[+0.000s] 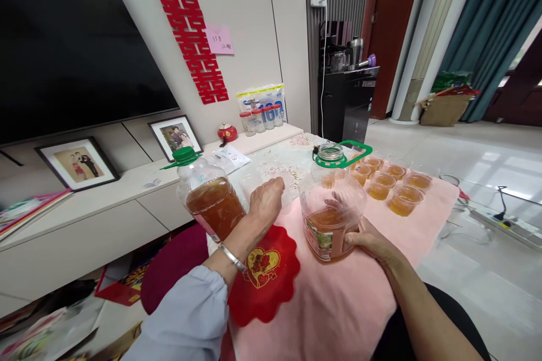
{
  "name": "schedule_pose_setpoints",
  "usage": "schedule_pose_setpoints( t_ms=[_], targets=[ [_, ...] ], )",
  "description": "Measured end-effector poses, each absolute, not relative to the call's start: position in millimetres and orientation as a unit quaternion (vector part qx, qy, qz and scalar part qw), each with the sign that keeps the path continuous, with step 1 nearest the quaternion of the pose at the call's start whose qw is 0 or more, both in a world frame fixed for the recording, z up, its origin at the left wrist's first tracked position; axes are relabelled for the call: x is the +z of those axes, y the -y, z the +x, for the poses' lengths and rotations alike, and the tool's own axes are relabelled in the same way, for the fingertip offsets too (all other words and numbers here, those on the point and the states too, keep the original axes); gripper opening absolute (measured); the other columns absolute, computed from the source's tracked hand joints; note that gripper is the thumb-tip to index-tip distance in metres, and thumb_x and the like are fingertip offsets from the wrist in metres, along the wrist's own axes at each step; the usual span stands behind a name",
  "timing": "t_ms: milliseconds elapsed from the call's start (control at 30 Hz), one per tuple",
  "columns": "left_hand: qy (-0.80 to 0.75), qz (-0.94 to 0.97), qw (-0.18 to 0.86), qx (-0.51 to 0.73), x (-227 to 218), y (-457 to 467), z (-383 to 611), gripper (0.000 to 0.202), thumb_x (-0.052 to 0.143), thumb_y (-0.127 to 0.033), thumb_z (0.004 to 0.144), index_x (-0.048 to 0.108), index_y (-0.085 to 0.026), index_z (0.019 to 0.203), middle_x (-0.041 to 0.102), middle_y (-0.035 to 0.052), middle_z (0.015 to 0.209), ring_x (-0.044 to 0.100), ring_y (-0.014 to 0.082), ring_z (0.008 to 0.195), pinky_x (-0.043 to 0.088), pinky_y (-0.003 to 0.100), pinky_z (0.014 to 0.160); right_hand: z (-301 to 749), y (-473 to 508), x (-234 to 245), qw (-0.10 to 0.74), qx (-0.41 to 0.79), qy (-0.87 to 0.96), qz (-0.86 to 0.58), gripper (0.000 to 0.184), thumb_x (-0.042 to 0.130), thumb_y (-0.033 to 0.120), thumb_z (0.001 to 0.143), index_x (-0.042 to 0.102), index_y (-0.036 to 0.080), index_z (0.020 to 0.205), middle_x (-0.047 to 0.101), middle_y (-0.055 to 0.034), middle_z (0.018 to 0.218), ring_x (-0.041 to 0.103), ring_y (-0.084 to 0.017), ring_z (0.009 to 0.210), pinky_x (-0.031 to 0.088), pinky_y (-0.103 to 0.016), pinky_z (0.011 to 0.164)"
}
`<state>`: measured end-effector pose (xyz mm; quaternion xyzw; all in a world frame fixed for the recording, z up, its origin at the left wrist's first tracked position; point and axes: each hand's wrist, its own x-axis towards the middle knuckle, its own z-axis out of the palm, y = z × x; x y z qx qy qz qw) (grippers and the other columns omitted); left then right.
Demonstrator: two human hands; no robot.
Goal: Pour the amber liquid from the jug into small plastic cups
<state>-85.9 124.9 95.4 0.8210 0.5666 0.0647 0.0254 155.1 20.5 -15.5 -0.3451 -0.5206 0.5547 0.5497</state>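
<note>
My right hand (368, 242) grips the side of a clear plastic jug (324, 237), its thumb in front and its fingers showing through from behind. The uncapped jug stands upright with amber liquid in its lower part and a green handle ring (358, 152) at its neck. My left hand (266, 200) is closed, fingers curled, beside clear plastic that looks like cups (249, 183); what it holds is hidden. Left of it, a second jug (215, 206) with a green cap (185, 155) holds more amber liquid. A red scalloped tray (283, 282) lies beneath my left forearm.
Several clear cups of amber liquid (405, 200) stand at the right on the pink cloth (330, 316). Behind are a white bag (231, 158), red-lidded jars (257, 121) and framed photos (78, 163) on a ledge. A power strip (508, 225) lies on the floor.
</note>
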Motion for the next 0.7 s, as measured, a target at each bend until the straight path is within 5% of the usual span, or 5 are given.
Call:
schedule_pose_setpoints(
  t_ms=[267,500,700],
  targets=[
    [-0.565,0.816,0.048,0.111,112,-121,-88,0.023,0.050,-0.017,0.098,0.066,-0.017,0.114,0.074,0.0066,0.112,0.068,0.0204,0.101,0.052,0.035,0.088,156,-20,-16,0.547,0.546,0.524,-0.359,0.106,0.093,0.048,0.065,0.040,0.037,0.157,0.047,-0.0067,0.165,0.036,-0.038,0.155,0.030,-0.061,0.127],
    [-0.566,0.813,0.067,0.121,149,-90,-113,0.016,0.055,-0.022,0.098,0.069,-0.019,0.106,0.076,0.0035,0.106,0.069,0.0177,0.095,0.045,0.029,0.081,163,-23,-29,0.529,0.559,0.531,-0.355,0.094,0.090,0.055,0.067,0.052,0.032,0.150,0.068,-0.0096,0.144,0.058,-0.039,0.138,0.042,-0.061,0.119],
    [-0.569,0.812,0.113,0.064,129,-50,-150,0.011,0.061,-0.018,0.094,0.071,-0.019,0.095,0.075,0.0004,0.101,0.067,0.0169,0.095,0.042,0.029,0.081,166,-24,-30,0.541,0.548,0.517,-0.374,0.107,0.093,0.048,0.065,0.040,0.033,0.157,0.054,-0.0078,0.159,0.046,-0.037,0.149,0.035,-0.059,0.124]
  ],
)
